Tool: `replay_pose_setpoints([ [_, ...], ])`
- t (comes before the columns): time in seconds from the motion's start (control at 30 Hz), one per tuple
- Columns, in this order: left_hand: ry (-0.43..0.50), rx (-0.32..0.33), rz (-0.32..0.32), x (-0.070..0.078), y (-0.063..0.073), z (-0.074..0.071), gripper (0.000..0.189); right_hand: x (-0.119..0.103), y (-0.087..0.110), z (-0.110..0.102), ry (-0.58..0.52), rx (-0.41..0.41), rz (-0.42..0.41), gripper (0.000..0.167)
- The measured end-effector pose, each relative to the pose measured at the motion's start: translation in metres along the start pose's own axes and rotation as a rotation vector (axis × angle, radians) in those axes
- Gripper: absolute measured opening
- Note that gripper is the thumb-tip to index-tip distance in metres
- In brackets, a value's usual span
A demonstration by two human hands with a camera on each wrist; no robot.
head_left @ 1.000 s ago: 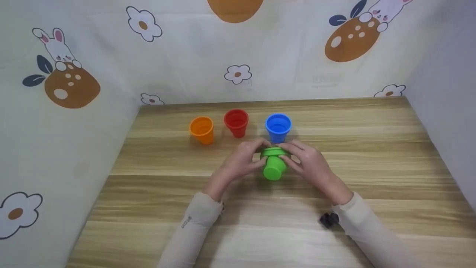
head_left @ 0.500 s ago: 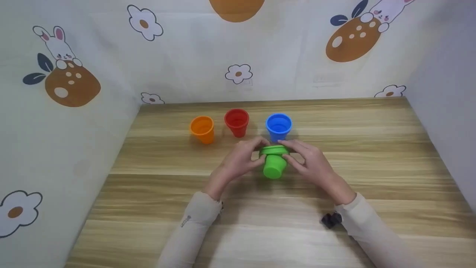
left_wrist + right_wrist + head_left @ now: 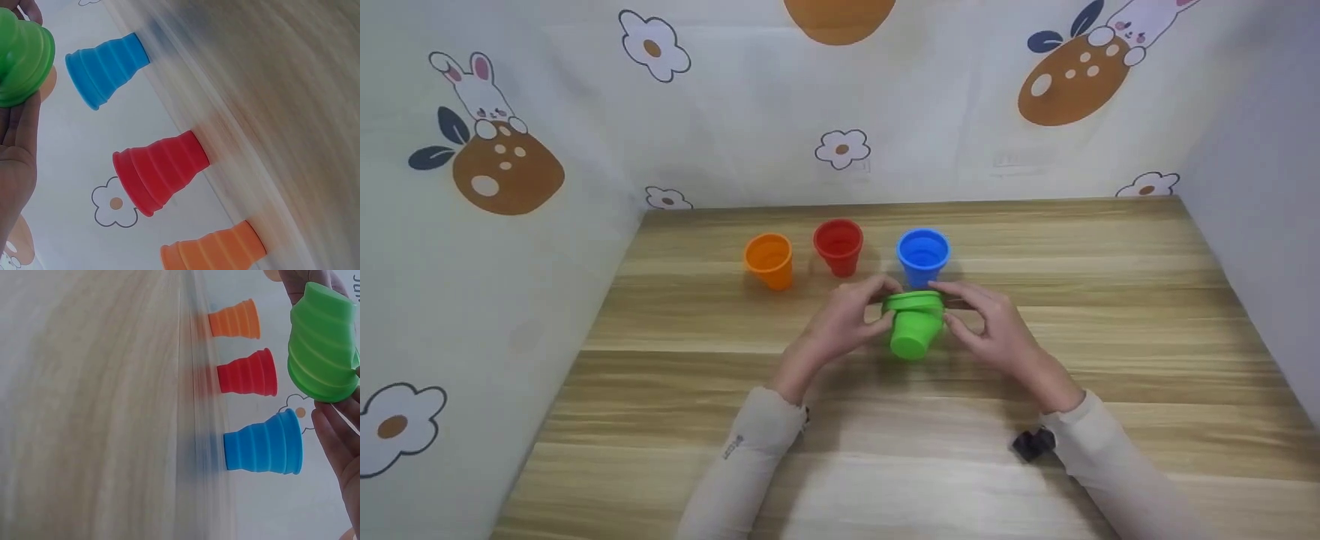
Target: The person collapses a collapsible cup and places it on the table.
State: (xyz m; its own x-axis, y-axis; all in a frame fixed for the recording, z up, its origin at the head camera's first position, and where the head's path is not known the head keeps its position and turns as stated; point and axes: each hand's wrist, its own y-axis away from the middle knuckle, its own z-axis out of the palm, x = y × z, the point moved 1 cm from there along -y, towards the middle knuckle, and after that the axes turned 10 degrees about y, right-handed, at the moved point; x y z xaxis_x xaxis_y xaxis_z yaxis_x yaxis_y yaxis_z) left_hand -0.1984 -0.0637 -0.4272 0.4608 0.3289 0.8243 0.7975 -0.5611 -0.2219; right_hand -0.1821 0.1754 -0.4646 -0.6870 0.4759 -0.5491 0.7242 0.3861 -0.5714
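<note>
A green collapsible cup (image 3: pixel 916 330) is held between both hands in the head view, its base tilted toward the wearer. My left hand (image 3: pixel 847 319) grips its rim from the left, thumb below and fingers behind. On the other side my right hand (image 3: pixel 994 322) pinches the rim with thumb and forefinger. The right wrist view shows the green cup (image 3: pixel 323 340) raised above the table level, its ribbed wall slanting and uneven. Just behind it stands a blue cup (image 3: pixel 922 251), its lower part close to the right fingertips.
A red cup (image 3: pixel 838 244) and an orange cup (image 3: pixel 769 259) stand upright to the left of the blue one, on the wood-grain table (image 3: pixel 675 420). A patterned white wall covering (image 3: pixel 750 97) rises behind. Near the right cuff is a small black object (image 3: pixel 1033 444).
My right hand has shifted slightly to the right along the green cup's rim. The cup's right side now looks more drawn out. My left hand stays almost in place.
</note>
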Motion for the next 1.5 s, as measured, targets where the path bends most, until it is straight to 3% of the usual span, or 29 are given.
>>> replay_pose_setpoints([
  [0.33, 0.030, 0.016, 0.056, -0.0017, 0.0012, 0.0002, 0.026, -0.0027, -0.0006, -0.0035, -0.100, 0.007, 0.056, 0.046],
  [0.53, 0.020, 0.030, 0.058, -0.0013, 0.0016, -0.0002, 0.026, -0.0001, -0.0002, -0.0033, -0.121, 0.015, 0.065, 0.043],
  [1.1, 0.059, 0.037, 0.063, -0.0025, 0.0014, 0.0016, 0.026, -0.0027, -0.0018, -0.0019, -0.142, 0.062, 0.052, 0.034],
  [1.5, 0.053, 0.035, 0.057, -0.0012, 0.0010, 0.0034, 0.026, -0.0026, -0.0032, -0.0030, -0.061, 0.076, 0.065, 0.032],
])
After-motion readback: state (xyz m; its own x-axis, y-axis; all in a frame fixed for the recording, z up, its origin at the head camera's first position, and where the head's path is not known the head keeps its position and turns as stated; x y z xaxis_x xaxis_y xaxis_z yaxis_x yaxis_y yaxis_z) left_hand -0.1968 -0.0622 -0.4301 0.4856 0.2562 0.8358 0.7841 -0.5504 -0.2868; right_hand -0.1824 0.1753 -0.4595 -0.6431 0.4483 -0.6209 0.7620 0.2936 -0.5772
